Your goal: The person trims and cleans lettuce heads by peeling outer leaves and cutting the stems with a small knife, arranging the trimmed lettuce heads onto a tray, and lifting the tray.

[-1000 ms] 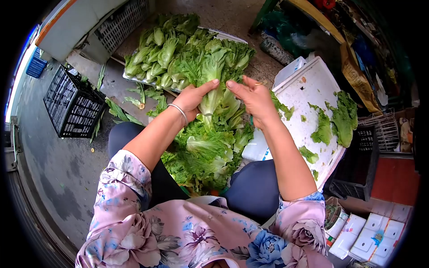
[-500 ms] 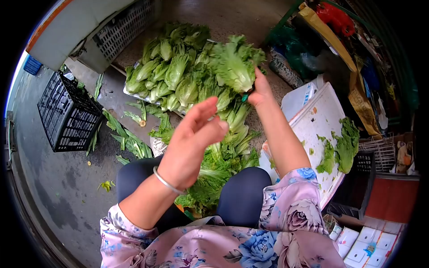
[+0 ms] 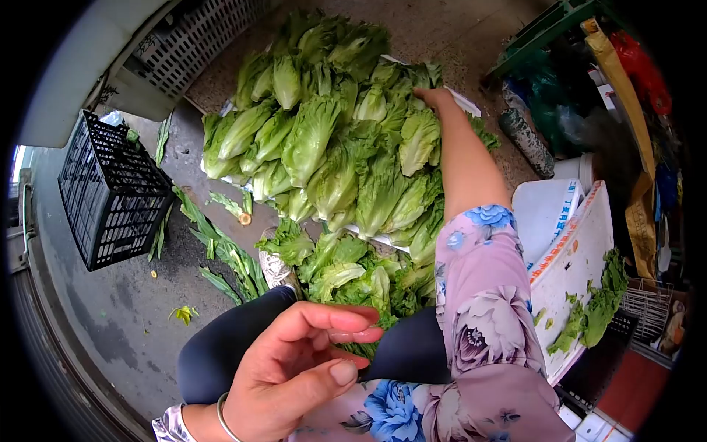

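Note:
My right hand (image 3: 433, 96) reaches to the far right of a pile of lettuce (image 3: 305, 140). Its fingers bend in against a lettuce head (image 3: 425, 75) there and are partly hidden among the leaves. My left hand (image 3: 294, 368) hovers above my lap, nearest the camera, its fingers loosely curved and the thumb apart, with nothing between them. Several green lettuce heads lie in layers on a white sheet or tray (image 3: 464, 103), mostly covered by them. More loose lettuce (image 3: 346, 276) lies between the pile and my knees.
On the left stands a black plastic crate (image 3: 114, 191), with leaf scraps (image 3: 221, 250) on the wet floor beside it. A white foam box lid (image 3: 571, 258) with torn leaves is at my right. Behind are a grey crate (image 3: 195, 48) and a green rack (image 3: 545, 33) of bags.
My right hand has carried the lettuce head away from me, down onto the pile's far right. My left hand has drawn back toward my lap. The view has shifted closer to the pile.

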The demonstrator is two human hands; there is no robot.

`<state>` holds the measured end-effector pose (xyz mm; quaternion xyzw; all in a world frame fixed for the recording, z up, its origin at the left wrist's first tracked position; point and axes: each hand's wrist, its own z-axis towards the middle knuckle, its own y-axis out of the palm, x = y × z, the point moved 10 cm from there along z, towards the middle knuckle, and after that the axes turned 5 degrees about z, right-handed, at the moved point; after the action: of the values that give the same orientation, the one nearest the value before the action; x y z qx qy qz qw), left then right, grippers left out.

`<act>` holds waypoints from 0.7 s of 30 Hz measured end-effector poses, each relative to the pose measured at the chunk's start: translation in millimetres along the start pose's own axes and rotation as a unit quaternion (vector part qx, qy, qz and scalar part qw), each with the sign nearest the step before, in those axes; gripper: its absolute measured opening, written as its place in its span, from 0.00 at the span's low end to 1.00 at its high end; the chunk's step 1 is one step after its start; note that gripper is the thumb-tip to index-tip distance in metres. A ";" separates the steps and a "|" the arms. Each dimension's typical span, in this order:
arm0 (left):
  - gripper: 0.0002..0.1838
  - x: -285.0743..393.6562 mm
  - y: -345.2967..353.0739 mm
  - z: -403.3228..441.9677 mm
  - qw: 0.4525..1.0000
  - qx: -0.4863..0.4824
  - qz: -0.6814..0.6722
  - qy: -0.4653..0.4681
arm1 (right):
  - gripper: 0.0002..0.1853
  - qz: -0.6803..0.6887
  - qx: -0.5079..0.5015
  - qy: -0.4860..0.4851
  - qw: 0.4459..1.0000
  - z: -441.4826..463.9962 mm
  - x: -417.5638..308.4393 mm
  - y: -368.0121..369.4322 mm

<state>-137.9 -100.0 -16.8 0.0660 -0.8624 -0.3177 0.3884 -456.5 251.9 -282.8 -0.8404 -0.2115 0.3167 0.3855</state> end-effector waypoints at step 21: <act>0.13 -61.8 95.2 -11.7 0.987 -0.131 0.097 0.008 | 0.16 0.050 0.548 0.055 0.833 -393.5 355.7 -381.6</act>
<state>-74.2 -8.4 7.2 -0.0669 -0.8126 -0.3877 0.4301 27.2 497.0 81.7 -0.5175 0.0606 0.3527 0.7773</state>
